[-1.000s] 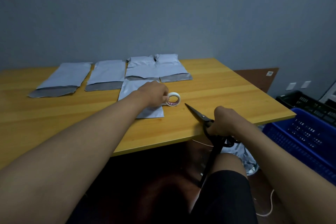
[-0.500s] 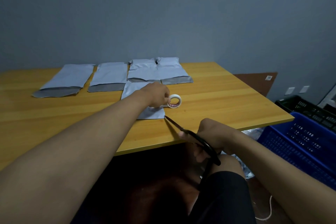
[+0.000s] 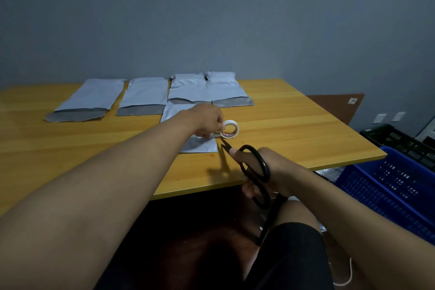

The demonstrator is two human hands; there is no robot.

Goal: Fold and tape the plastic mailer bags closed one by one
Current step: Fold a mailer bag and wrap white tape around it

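A folded grey mailer bag (image 3: 200, 145) lies at the middle of the wooden table (image 3: 294, 129), partly under my left arm. My left hand (image 3: 207, 121) holds a white tape roll (image 3: 230, 129) standing on edge at the bag's right side, with a short strip drawn onto the bag. My right hand (image 3: 266, 169) grips black scissors (image 3: 255, 172); their blades are slightly apart and point up at the tape just below the roll. Several unfolded mailer bags (image 3: 143, 96) lie in a row along the far side, grey flaps toward me.
A blue plastic crate (image 3: 388, 190) stands on the floor right of the table, with a black crate (image 3: 400, 141) behind it. More plastic bags lie on the floor under the table's right corner. A grey wall rises right behind the table.
My right hand has brought the scissors from the table's front edge up toward the tape roll and turned the handles toward me. My left hand has lifted slightly, still on the roll.
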